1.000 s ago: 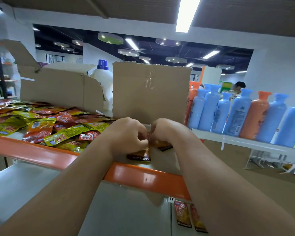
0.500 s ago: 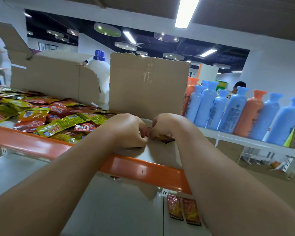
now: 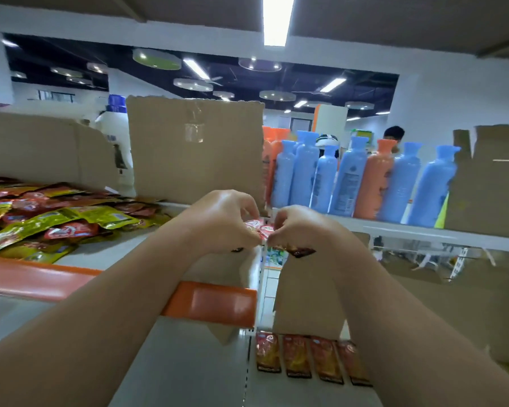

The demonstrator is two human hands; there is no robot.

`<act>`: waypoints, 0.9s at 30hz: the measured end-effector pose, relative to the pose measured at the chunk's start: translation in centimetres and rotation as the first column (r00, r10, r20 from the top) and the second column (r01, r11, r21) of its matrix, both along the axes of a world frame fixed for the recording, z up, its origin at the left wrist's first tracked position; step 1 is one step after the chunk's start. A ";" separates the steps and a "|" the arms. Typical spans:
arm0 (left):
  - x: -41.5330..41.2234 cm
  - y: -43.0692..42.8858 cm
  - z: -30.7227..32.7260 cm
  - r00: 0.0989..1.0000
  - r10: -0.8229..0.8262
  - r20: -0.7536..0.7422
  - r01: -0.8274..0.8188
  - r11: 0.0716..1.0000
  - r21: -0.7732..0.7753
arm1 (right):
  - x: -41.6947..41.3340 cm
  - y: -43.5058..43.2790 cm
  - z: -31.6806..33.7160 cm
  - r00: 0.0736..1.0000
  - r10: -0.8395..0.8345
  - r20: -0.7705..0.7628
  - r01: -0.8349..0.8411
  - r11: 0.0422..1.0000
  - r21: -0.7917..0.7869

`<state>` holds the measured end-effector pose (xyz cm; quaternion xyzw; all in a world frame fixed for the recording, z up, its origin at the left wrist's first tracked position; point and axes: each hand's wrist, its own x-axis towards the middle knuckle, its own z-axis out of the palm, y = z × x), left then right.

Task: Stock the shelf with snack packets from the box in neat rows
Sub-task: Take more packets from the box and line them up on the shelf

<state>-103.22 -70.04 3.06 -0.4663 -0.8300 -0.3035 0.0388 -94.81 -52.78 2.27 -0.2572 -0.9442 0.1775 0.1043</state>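
**Item: packets, in hand.** Left hand (image 3: pixel 227 221) and right hand (image 3: pixel 300 227) meet knuckle to knuckle over the open box (image 3: pixel 194 160). The fingers of both are curled in, pinching a small bunch of packets (image 3: pixel 257 226) between them. Red tops show at the gap and dark ends hang below the palms. The count held is probably two or three; the hands cover the rest.

**Location.** The bunch is above the box mouth, just behind the orange lip of the shelf (image 3: pixel 212 301), and is not yet laid down.

**Handling note (judgement).**
- Square the bunch before it travels: tap the lower ends level and keep the faces one way.
- Pinch near the top seams so the foil does not fan out.
- Lay the packets edge to edge, continuing an existing line rather than adding to the heap.

**Stock count.**
- Pile (image 3: pixel 56 218): loose red and yellow packets on the shelf to the left, overlapping, too many to count.
- Row (image 3: pixel 309 358): four packets side by side on the lower shelf (image 3: pixel 174 362), upright and evenly spaced.
- Blue bottles (image 3: pixel 350 177): six, on the next shelf to the right.
- Orange bottles (image 3: pixel 376 177): one among the blue, with more orange behind the box flap.
- Jug (image 3: pixel 112 133): one, white with a blue cap.
- Other boxes: one to the left and one to the right.
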 end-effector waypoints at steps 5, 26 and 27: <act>7.8 7.1 0.0 0.998 -0.025 -0.055 0.027 0.999 0.032 | 8.9 8.4 -2.3 0.993 -0.075 -0.093 0.069 0.995 -0.073; 31.3 35.3 -35.8 0.995 -0.031 0.096 0.054 0.967 -0.250 | 33.9 32.3 -34.1 0.952 -0.275 0.137 0.302 0.921 -0.247; 31.4 35.7 -37.0 0.994 -0.041 0.098 0.066 0.962 -0.264 | 34.3 32.4 -35.1 0.955 -0.267 0.130 0.290 0.932 -0.215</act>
